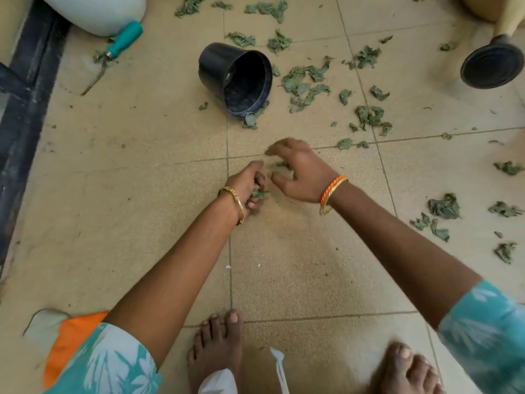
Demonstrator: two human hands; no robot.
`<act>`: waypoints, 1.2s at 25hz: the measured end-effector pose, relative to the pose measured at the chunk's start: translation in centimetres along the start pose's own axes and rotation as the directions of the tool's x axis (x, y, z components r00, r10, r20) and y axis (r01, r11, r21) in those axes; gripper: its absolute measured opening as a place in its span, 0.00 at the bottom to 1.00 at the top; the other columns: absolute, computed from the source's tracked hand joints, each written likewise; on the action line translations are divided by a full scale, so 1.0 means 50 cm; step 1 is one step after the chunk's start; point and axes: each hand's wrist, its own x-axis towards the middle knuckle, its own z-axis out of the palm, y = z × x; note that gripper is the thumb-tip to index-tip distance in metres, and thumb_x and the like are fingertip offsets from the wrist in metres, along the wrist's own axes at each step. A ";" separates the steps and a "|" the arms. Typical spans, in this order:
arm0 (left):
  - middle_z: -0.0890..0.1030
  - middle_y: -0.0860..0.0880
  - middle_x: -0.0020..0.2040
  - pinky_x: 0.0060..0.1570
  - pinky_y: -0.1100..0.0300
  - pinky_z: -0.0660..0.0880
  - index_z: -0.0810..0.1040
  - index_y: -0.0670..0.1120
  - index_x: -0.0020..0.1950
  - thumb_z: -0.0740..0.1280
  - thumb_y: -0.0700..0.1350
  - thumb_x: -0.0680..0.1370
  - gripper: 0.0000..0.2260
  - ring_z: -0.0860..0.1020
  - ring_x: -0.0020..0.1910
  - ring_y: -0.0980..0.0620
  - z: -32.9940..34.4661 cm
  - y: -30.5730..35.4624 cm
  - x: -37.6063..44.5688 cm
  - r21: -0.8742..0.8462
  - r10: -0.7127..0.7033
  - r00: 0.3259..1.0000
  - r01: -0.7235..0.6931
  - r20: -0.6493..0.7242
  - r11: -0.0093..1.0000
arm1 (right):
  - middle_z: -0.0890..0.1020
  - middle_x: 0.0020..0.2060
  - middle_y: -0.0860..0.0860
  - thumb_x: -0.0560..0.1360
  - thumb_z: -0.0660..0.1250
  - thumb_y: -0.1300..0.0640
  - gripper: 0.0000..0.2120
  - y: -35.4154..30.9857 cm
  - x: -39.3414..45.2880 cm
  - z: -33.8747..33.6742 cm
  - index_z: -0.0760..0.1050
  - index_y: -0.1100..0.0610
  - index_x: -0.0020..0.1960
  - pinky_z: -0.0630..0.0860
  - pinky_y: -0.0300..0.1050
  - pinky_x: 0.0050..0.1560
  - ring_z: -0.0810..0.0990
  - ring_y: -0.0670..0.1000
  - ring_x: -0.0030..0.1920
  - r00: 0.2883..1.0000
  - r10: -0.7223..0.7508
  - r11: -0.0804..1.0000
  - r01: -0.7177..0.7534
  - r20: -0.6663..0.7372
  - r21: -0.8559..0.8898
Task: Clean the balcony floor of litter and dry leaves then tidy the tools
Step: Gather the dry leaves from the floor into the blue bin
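Note:
Dry green leaves (308,82) lie scattered over the beige tiled floor, mostly at the top and right. My left hand (250,186) grips a small bunch of leaves (258,193) in its curled fingers, low over the tiles. Just right of it, my right hand (298,172) hovers with fingers spread and curved over a few leaves (282,164); it is blurred and I cannot tell whether it holds any. A black plastic pot (237,79) lies on its side beyond my hands, its mouth facing me. A hand tool with a teal handle (125,39) lies at the upper left.
A white sack (99,12) sits at the top left beside a dark door track (25,89). A second black pot (493,65) lies at the upper right. More leaves (444,207) dot the right side. My bare feet (218,348) stand at the bottom.

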 end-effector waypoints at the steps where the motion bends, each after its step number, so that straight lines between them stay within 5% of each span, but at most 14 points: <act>1: 0.65 0.52 0.24 0.19 0.70 0.54 0.65 0.48 0.28 0.63 0.52 0.78 0.20 0.58 0.18 0.56 -0.014 0.006 0.004 -0.031 -0.003 1.000 0.003 0.000 1.000 | 0.68 0.67 0.59 0.70 0.61 0.51 0.29 0.015 0.026 0.003 0.66 0.58 0.69 0.66 0.56 0.67 0.65 0.59 0.68 0.997 0.015 0.994 -0.008 0.069 -0.109; 5: 0.60 0.53 0.19 0.19 0.71 0.54 0.61 0.48 0.25 0.61 0.46 0.77 0.20 0.59 0.17 0.55 -0.043 0.020 0.007 -0.270 -0.042 0.999 0.046 0.021 0.962 | 0.62 0.72 0.60 0.73 0.62 0.64 0.27 0.050 0.061 0.052 0.63 0.60 0.72 0.63 0.58 0.69 0.61 0.60 0.72 0.976 -0.064 0.919 0.139 0.208 -0.369; 9: 0.61 0.53 0.20 0.19 0.71 0.54 0.61 0.48 0.28 0.61 0.44 0.76 0.18 0.60 0.17 0.56 -0.045 0.017 0.012 -0.336 -0.022 0.999 0.029 0.025 0.941 | 0.79 0.55 0.63 0.68 0.69 0.73 0.16 0.078 -0.018 0.086 0.77 0.68 0.56 0.80 0.56 0.47 0.78 0.64 0.54 0.973 -0.198 0.902 0.132 -0.120 -0.411; 12: 0.62 0.54 0.19 0.16 0.71 0.52 0.62 0.48 0.30 0.60 0.43 0.77 0.16 0.58 0.15 0.57 -0.036 0.014 0.017 -0.333 -0.029 0.999 0.041 0.040 0.942 | 0.82 0.42 0.60 0.64 0.70 0.76 0.09 0.086 -0.064 0.086 0.80 0.67 0.42 0.80 0.51 0.32 0.79 0.61 0.41 0.966 -0.109 0.937 0.021 -0.234 -0.349; 16: 0.65 0.53 0.20 0.15 0.71 0.53 0.67 0.45 0.33 0.58 0.47 0.80 0.16 0.59 0.14 0.58 -0.007 0.013 0.014 -0.211 -0.072 0.987 0.102 0.145 0.972 | 0.82 0.39 0.59 0.67 0.67 0.74 0.08 0.053 -0.049 0.054 0.81 0.65 0.42 0.79 0.50 0.39 0.80 0.59 0.40 0.949 0.003 0.996 -0.030 -0.316 -0.080; 20: 0.73 0.49 0.24 0.15 0.72 0.55 0.72 0.43 0.37 0.55 0.51 0.82 0.18 0.62 0.16 0.58 0.016 0.008 0.004 -0.083 -0.094 0.954 0.122 0.283 0.989 | 0.80 0.41 0.52 0.69 0.69 0.70 0.19 -0.024 -0.037 0.042 0.75 0.57 0.58 0.79 0.41 0.42 0.80 0.49 0.40 0.916 0.176 0.962 -0.082 -0.360 0.262; 22: 0.70 0.50 0.23 0.16 0.71 0.56 0.69 0.45 0.35 0.55 0.51 0.82 0.18 0.62 0.16 0.57 0.020 0.011 0.002 -0.096 -0.077 0.954 0.109 0.290 0.989 | 0.80 0.41 0.51 0.70 0.68 0.68 0.23 -0.047 -0.035 0.051 0.70 0.54 0.63 0.78 0.43 0.42 0.80 0.50 0.40 0.939 0.165 0.971 -0.102 -0.301 0.215; 25: 0.68 0.50 0.26 0.16 0.71 0.56 0.71 0.44 0.37 0.57 0.48 0.82 0.15 0.63 0.17 0.57 0.013 0.017 0.015 -0.096 -0.057 0.970 0.081 0.236 0.992 | 0.83 0.42 0.51 0.74 0.67 0.57 0.11 -0.037 -0.029 0.044 0.76 0.56 0.56 0.76 0.47 0.46 0.79 0.51 0.44 0.933 0.076 0.992 -0.037 -0.352 0.117; 27: 0.66 0.51 0.28 0.16 0.71 0.55 0.69 0.45 0.35 0.58 0.47 0.81 0.15 0.62 0.16 0.57 0.000 0.022 0.027 -0.121 -0.072 0.985 0.092 0.159 0.988 | 0.82 0.49 0.53 0.78 0.63 0.54 0.11 -0.003 -0.013 0.028 0.78 0.59 0.55 0.74 0.45 0.51 0.78 0.52 0.51 0.915 0.134 0.980 -0.066 -0.380 0.187; 30: 0.63 0.52 0.25 0.17 0.71 0.54 0.64 0.48 0.31 0.61 0.48 0.79 0.17 0.60 0.16 0.57 -0.012 0.029 0.032 -0.212 -0.048 0.998 0.057 0.051 0.975 | 0.71 0.66 0.60 0.80 0.58 0.57 0.18 0.072 0.016 0.022 0.70 0.64 0.66 0.66 0.48 0.66 0.70 0.58 0.66 0.964 0.217 0.976 -0.214 -0.151 0.039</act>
